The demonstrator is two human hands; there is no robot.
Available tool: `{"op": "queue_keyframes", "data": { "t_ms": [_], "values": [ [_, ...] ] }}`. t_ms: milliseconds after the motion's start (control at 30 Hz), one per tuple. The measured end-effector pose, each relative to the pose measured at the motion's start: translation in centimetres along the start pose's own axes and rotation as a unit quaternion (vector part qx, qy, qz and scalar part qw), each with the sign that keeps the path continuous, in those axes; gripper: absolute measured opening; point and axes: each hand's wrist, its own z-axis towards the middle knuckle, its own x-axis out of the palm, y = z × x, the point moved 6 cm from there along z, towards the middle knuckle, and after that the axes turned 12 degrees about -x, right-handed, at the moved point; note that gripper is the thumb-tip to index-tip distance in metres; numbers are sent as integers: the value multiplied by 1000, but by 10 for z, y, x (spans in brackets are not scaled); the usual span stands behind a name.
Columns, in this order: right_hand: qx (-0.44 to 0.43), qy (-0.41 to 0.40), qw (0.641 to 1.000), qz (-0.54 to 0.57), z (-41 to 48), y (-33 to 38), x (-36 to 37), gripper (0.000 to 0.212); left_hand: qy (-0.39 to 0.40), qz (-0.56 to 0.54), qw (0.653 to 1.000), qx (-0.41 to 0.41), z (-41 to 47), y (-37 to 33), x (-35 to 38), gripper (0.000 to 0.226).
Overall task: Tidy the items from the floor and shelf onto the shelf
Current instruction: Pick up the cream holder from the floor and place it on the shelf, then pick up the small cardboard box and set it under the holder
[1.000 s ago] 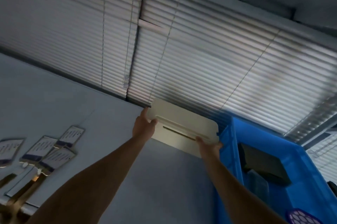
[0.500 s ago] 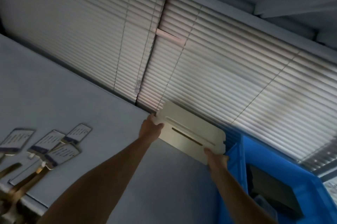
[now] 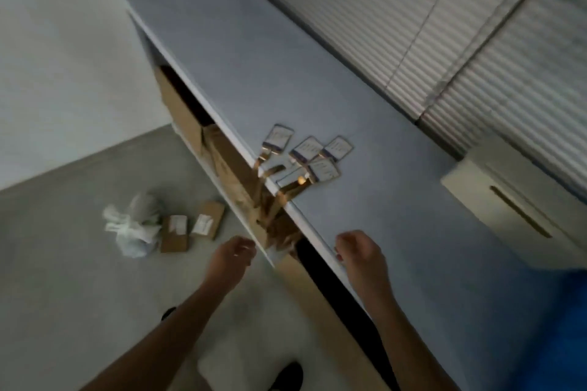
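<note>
The white box (image 3: 508, 206) with a dark slot rests on the grey shelf top (image 3: 286, 66) at the right, against the blinds. My left hand (image 3: 232, 258) hangs in front of the shelf edge, fingers loosely curled and holding nothing. My right hand (image 3: 360, 252) hovers over the shelf's front edge, also with nothing in it. Several paint brushes (image 3: 305, 155) with labelled sleeves lie near the shelf edge, handles poking over it. On the floor lie two brown cardboard packets (image 3: 190, 228) and a white plastic bag (image 3: 133, 228).
A blue bin (image 3: 565, 327) shows at the lower right on the shelf. Cardboard boxes (image 3: 187, 114) fill the lower shelf level. Window blinds (image 3: 444, 25) run behind the shelf. A white wall (image 3: 57, 56) stands at the left, with grey floor (image 3: 63, 295) below.
Both hands have let go of the white box, which now rests against the blinds, and pulled back toward the shelf's front edge. The view has swung down and left, showing the floor.
</note>
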Motion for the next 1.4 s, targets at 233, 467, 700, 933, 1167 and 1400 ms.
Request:
{"op": "queue_keyframes", "data": {
  "t_ms": [233, 467, 700, 933, 1167, 1400],
  "values": [
    [-79, 275, 947, -146, 23, 48, 261, 14, -106, -11, 970, -219, 46, 168, -212, 11],
    [-28, 412, 874, -255, 111, 9, 496, 16, -135, 18, 953, -269, 196, 221, -318, 23],
    [-12, 396, 859, -323, 249, -156, 716, 26, -117, -33, 949, -291, 460, 332, -276, 36],
    [142, 201, 933, -262, 361, -310, 856, 108, -192, -307, 870, -335, 648, 447, -202, 67],
    [252, 166, 920, -250, 367, -340, 885, 126, -201, -311, 864, -341, 667, 479, -191, 61],
    [241, 195, 925, -218, 310, -250, 785, 126, -131, -342, 855, -366, 565, 439, -200, 58]
  ]
}}
